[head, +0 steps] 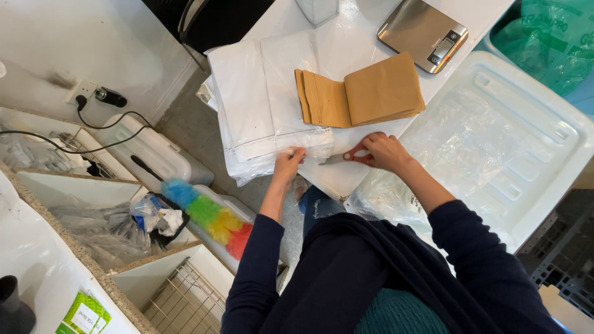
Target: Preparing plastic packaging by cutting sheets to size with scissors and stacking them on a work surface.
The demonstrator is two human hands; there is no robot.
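Note:
My left hand [288, 164] pinches the near edge of a stack of white plastic bags [260, 105] lying on the white table [346, 43]. Red-handled scissors [351, 154] are gripped in my right hand [387, 151], their blades pointing left toward the bag edge beside my left fingers. Just beyond the hands lies a stack of brown paper pouches [365, 96], partly over the white bags.
A steel kitchen scale [424, 32] sits at the table's far side. A large white plastic tray [513, 136] with clear film stands to the right. A rainbow duster [207, 213], white bins and a wall socket with cables [93, 96] are on the left. A green bag [550, 37] is at the top right.

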